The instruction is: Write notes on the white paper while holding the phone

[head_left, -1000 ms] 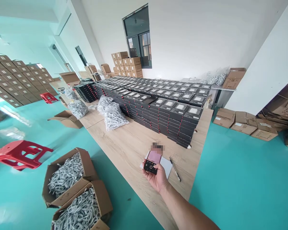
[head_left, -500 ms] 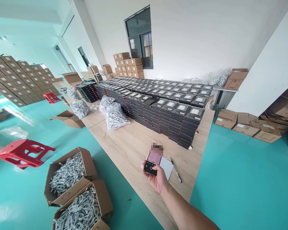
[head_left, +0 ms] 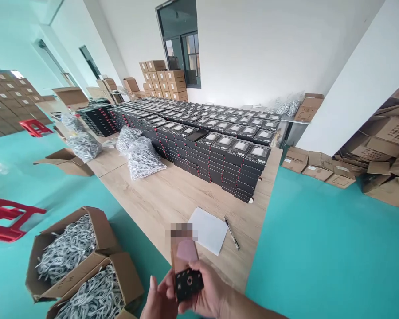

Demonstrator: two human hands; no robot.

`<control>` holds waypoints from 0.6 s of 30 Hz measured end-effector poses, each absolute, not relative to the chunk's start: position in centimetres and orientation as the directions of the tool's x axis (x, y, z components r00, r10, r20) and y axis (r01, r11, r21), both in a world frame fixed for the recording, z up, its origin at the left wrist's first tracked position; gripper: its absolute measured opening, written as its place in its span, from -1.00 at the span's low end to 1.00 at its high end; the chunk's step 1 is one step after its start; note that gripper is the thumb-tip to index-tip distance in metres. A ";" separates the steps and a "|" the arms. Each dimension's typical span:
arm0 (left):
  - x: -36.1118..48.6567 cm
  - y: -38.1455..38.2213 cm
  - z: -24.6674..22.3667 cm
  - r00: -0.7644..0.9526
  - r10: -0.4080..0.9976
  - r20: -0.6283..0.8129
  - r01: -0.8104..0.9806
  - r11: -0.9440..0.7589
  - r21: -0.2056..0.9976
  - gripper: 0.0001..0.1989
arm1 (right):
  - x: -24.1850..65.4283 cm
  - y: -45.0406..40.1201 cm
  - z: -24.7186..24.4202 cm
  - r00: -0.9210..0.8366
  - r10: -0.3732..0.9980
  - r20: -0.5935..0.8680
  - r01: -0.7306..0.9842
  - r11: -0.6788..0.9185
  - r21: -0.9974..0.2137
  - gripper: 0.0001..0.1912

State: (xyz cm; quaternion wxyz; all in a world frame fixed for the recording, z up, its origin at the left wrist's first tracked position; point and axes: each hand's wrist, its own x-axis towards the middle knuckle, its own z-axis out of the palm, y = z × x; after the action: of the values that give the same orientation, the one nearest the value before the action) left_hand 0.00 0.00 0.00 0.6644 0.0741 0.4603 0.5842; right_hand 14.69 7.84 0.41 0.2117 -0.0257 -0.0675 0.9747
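Gripping phone w/ both hands, left hand newly joined; pulled off table, paper & pen now just ahead.

Packing warehouse, stacked black boxes, cartons

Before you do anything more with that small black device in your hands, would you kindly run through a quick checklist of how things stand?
1. Black device held: ok, the right hand grips it from beneath.
2. Second hand on it: ok, the left hand touches its left edge.
3. Device face in view: ok, a round ring shows; the part above is blurred.
4. Bare table surface ahead: ok, only white paper and pen lie near.
5. Stacked black boxes steady: ok, rows look even.
6. Device's working condition: cannot tell.
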 end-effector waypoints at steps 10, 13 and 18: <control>1.8 12.1 -0.4 0.240 0.826 -0.510 -0.734 0.498 0.462 -0.36 | 21.8 15.6 -3.5 -0.623 0.653 -0.431 0.056 -0.512 -0.857 -0.32; 0.4 18.4 -2.2 0.328 0.851 -0.409 -0.757 0.496 0.425 -0.23 | 22.7 19.5 -8.2 -0.083 0.938 -0.336 0.195 -0.315 -0.929 -0.79; 0.3 26.1 -8.6 0.556 0.733 -0.392 -0.658 0.676 0.331 -0.13 | 22.6 21.7 -14.4 0.205 0.946 -0.253 0.233 -0.298 -0.926 -0.53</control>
State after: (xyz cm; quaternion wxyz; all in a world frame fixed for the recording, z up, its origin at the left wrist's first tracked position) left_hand 0.28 26.08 -8.58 0.8789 0.0733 0.2558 0.3959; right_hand 22.61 21.65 -14.43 0.3956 -0.6680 -0.4411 0.4502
